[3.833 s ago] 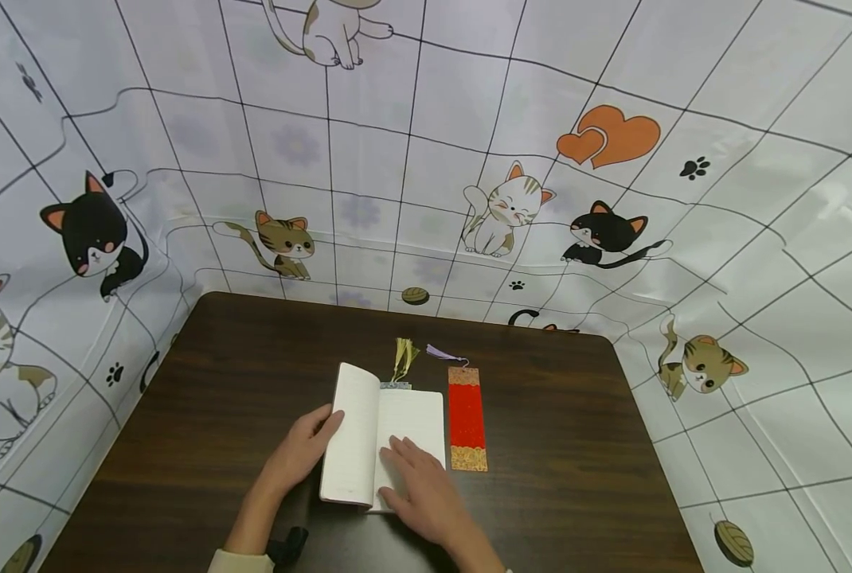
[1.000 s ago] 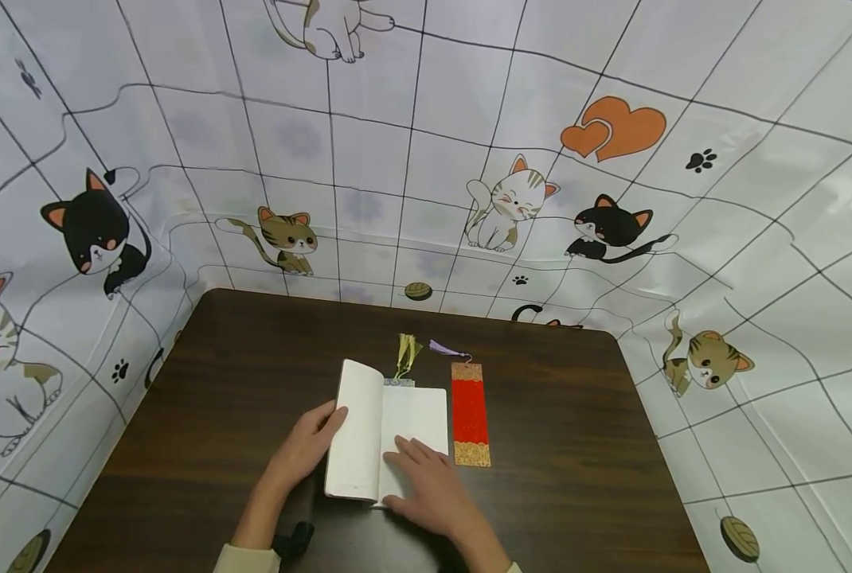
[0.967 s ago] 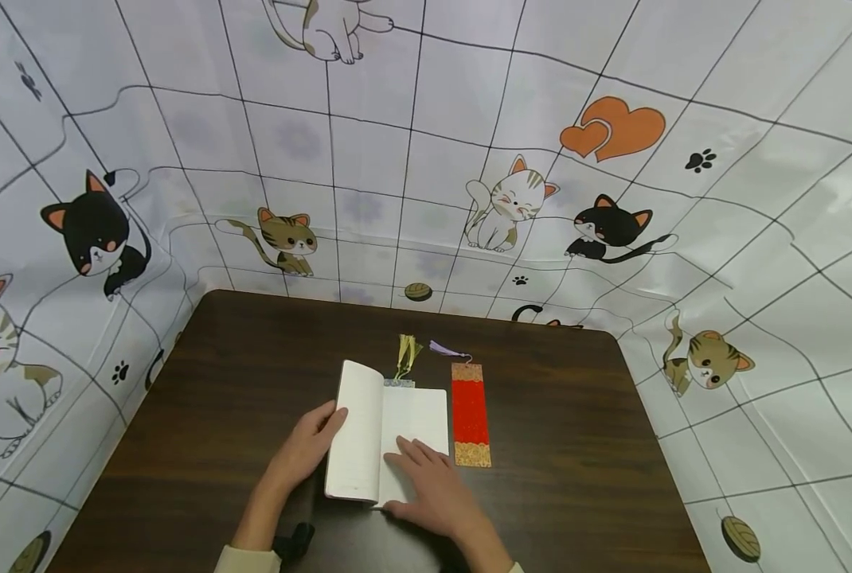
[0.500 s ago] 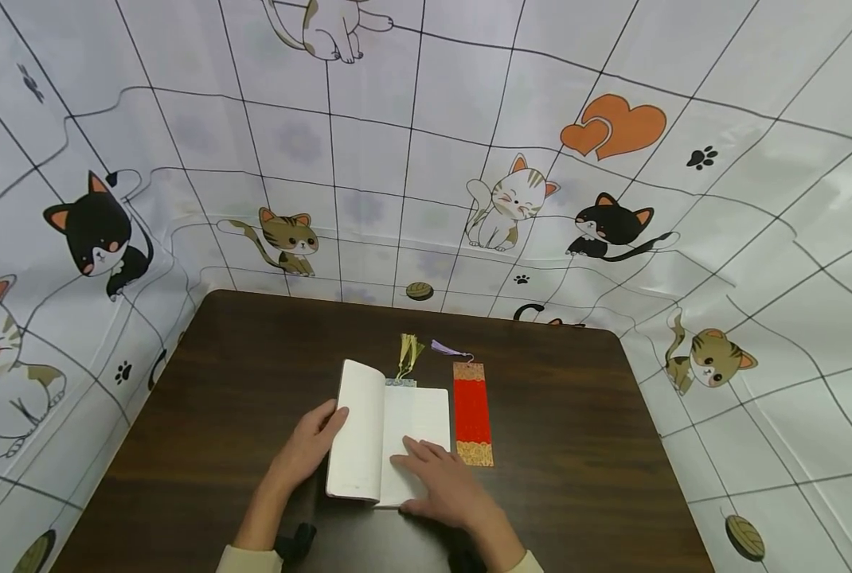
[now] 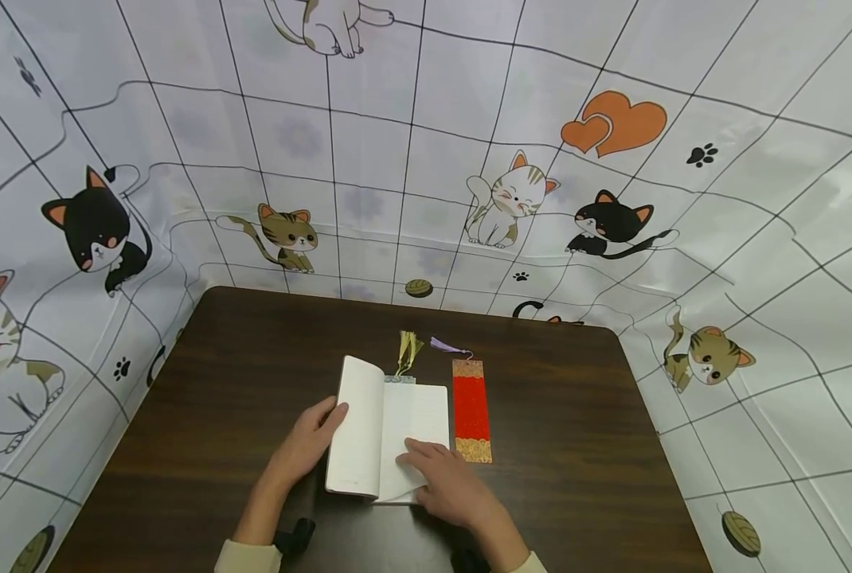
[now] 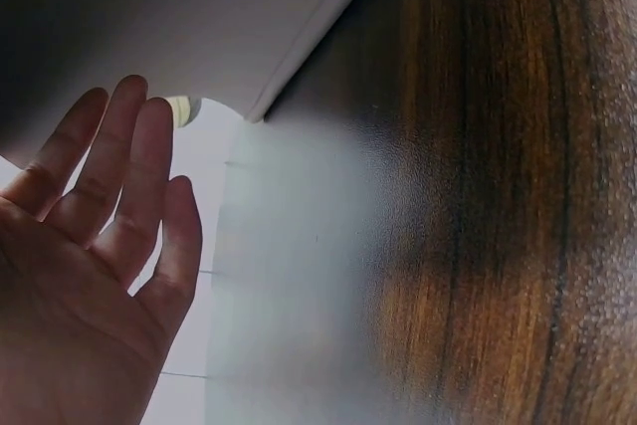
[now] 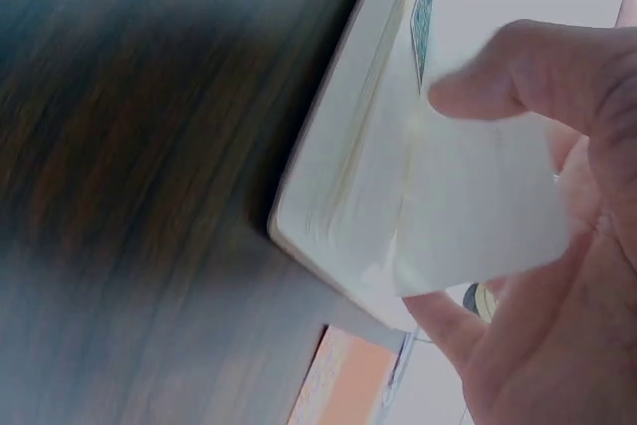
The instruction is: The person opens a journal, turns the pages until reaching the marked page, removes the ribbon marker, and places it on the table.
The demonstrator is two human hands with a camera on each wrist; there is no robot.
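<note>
An open notebook lies on the table, its left part raised. My left hand holds that part at its outer edge, thumb in front; in the left wrist view the fingers extend behind the cover. My right hand is at the lower right page. In the right wrist view it pinches a lifted page, thumb on one face and fingers behind. A patterned bookmark with a yellow tassel sticks out of the notebook's top; its lower part is hidden under the page.
Right of the notebook lies a red bookmark with gold ends and a purple tassel. Both are on the dark wooden table. A cat-patterned sheet surrounds the table's back and sides.
My right hand has slid right across the page toward its edge and now pinches the page's lower right part. The left hand keeps its hold on the raised part of the notebook.
</note>
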